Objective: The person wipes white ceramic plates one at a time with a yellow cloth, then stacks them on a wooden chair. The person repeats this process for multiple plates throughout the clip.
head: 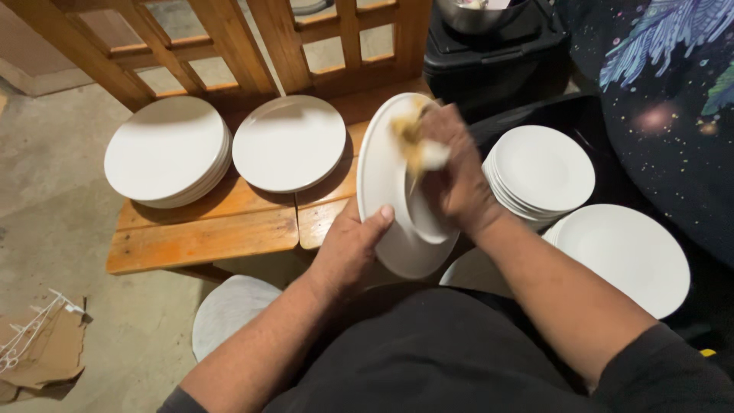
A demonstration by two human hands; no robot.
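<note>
Plates [167,149] lie stacked on our worktop [200,239]; our left hand [353,248] grips a white plate [386,183] while our right hand [457,172], closed on a cloth [413,138], wipes it.

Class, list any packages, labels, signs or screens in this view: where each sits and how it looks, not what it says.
No labels, signs or screens show.
Flattened cardboard: floor, lower left; brown, torn, a white wire rack lying on it.
Black bin: top centre-right, boxy, a metal bowl on top.
</note>
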